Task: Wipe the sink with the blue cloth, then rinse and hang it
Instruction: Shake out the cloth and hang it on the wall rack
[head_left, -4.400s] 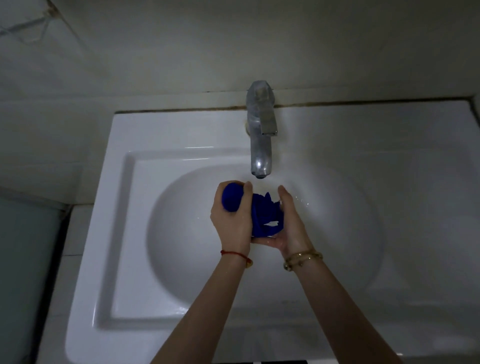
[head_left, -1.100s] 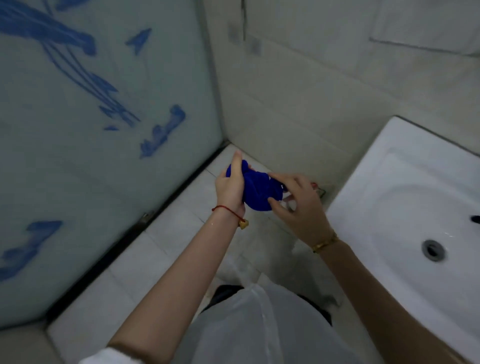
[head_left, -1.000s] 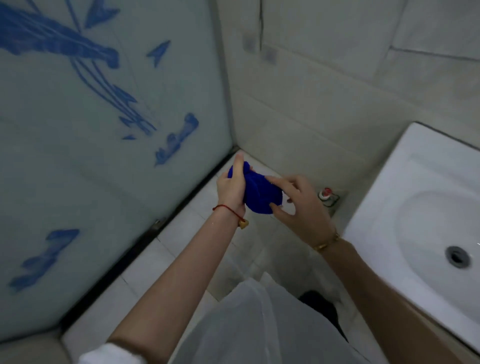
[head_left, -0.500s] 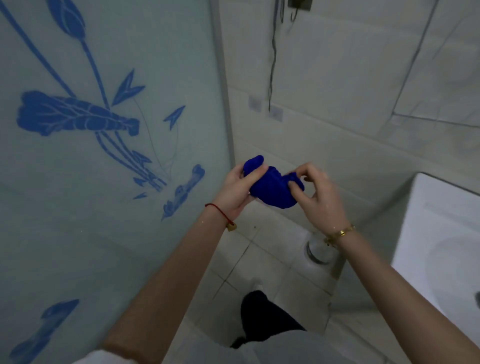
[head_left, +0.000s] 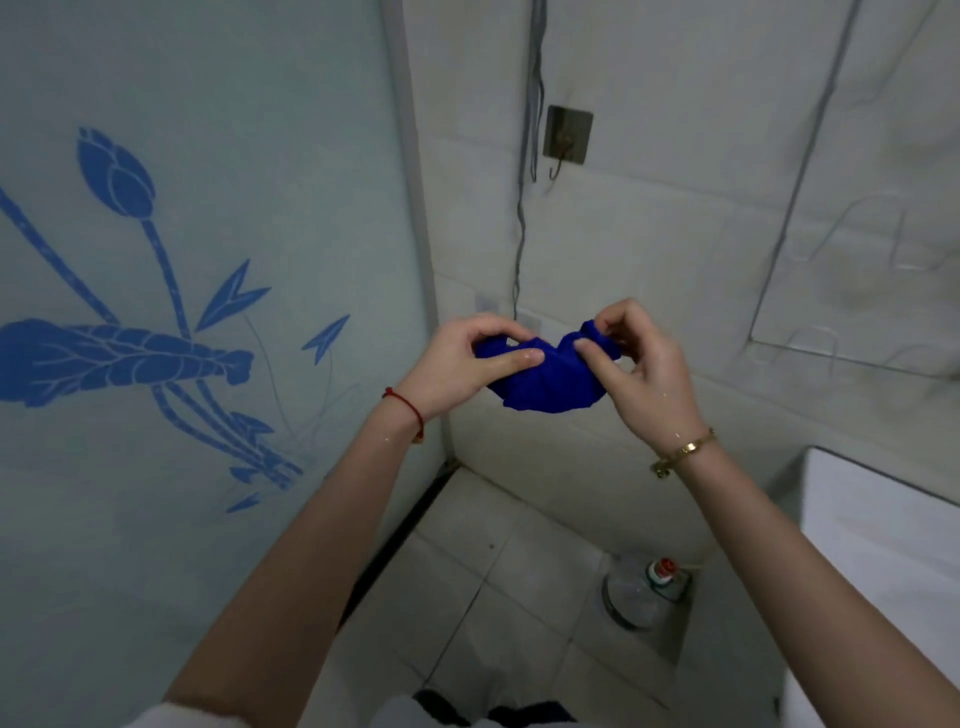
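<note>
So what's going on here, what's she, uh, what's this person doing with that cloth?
A person holds a bunched blue cloth up in front of a tiled wall, the left hand and right hand each pinching an end. A wall hook sits above, with nothing on it. The sink is off to the right, so hanging looks next.

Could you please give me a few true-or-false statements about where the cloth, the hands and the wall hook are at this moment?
1. Both hands grip the blue cloth. True: the left hand and the right hand each pinch one end.
2. The cloth already hangs on the wall hook. False: the hook is bare, and the cloth is held below it.
3. The cloth is spread flat. False: it is bunched and sags between the hands.
4. A bottle with a red cap lies on the floor beside the sink. True.
5. The sink is left of the hands. False: its corner shows at the right.
</note>
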